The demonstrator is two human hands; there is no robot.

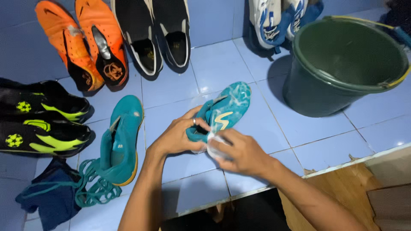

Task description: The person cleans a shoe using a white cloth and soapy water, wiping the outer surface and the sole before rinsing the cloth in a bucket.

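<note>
Just left of the green bucket [342, 64], over blue floor tiles [265, 128], the left hand [177, 137] wraps its fingers around a sudsy teal shoe [222, 111]; the right hand [237, 152] pinches a soapy white cloth [214, 143], best rubbed firmly while the shoe is braced steady.

At frame centre a teal shoe [224, 109] with a pale yellow mark is seen; orange shoes [85, 42] at upper left; a dark green bucket [317, 94] at right; light blue tiles [265, 128] throughout.

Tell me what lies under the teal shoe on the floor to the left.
Under the teal shoe lie its loose teal laces and a dark blue cloth on the blue tiles. What the sole covers cannot be seen.
</note>
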